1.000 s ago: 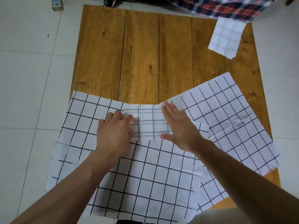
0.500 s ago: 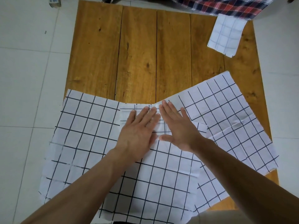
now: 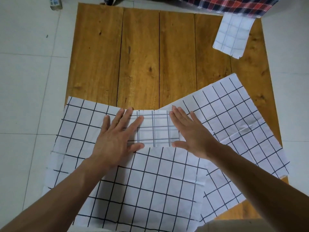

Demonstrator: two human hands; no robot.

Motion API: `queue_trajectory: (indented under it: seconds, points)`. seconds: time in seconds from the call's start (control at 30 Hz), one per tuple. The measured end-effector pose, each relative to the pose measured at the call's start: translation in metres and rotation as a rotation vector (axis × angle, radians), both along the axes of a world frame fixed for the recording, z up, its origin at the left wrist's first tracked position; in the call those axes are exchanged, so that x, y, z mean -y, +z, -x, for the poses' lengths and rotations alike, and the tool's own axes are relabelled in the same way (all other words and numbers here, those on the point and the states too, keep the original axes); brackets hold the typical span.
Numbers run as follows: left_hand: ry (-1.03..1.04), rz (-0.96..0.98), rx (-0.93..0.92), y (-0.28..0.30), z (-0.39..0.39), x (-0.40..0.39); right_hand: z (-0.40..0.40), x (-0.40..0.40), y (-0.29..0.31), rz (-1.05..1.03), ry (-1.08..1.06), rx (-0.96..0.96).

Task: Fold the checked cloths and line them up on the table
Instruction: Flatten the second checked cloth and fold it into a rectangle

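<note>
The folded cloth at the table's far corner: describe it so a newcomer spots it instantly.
On the wooden table, look to the far right corner, just below the red plaid fabric. The small folded cloth lies there alone, compact and faintly lined, unlike the big bold-checked cloths spread near both hands.

Scene evenly and fairly brightly lit by soft, diffuse light; no source can be placed. Shadows faint: a soft dark edge is cast under the left hand (image 3: 117,139) and under the right hand (image 3: 192,133) onto the checked cloth (image 3: 150,190). A mild sheen is seen on the wooden table (image 3: 140,64), without hard glare. Whites slightly bluish. Wide-angle bending is noted at the edges, where table sides and floor tile (image 3: 25,97) lines bow. Forearms at the bottom corners are rendered soft; the centre is reasonably sharp, with some compression smear.
</note>
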State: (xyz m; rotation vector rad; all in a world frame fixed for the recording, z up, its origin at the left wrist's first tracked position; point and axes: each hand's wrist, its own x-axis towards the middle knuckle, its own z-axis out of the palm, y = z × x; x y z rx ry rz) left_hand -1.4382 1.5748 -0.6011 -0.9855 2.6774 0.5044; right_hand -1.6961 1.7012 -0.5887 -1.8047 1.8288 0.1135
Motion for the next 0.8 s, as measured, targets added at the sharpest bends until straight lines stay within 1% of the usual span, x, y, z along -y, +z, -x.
queue_trajectory:
  seconds: [0.13,0.2,0.27,0.37,0.5,0.67,0.73,0.8]
  points:
    - [0.002,-0.035,-0.035,0.005,-0.001,0.002,0.006,-0.001,0.002,-0.001,0.005,-0.006]
    - [-0.005,-0.009,-0.06,0.01,-0.002,0.002,0.008,-0.001,0.001,-0.001,-0.007,0.018]
    - [-0.034,0.029,-0.116,0.016,-0.001,0.0,0.008,-0.002,-0.002,0.015,-0.046,0.07]
    - [-0.095,0.039,-0.195,0.019,0.001,-0.005,0.006,-0.004,-0.007,0.111,-0.153,0.172]
    - [-0.074,0.011,-0.151,0.022,0.006,-0.007,0.003,-0.001,-0.008,0.249,-0.283,0.229]
    - [-0.043,0.019,-0.087,0.027,0.011,-0.01,-0.007,0.005,-0.005,0.435,-0.4,0.148]
    - [-0.047,0.032,-0.072,0.029,0.013,-0.011,-0.013,0.004,-0.002,0.465,-0.376,0.117]
    - [-0.065,0.059,-0.06,0.03,0.016,-0.01,-0.021,-0.002,0.001,0.449,-0.316,0.13]
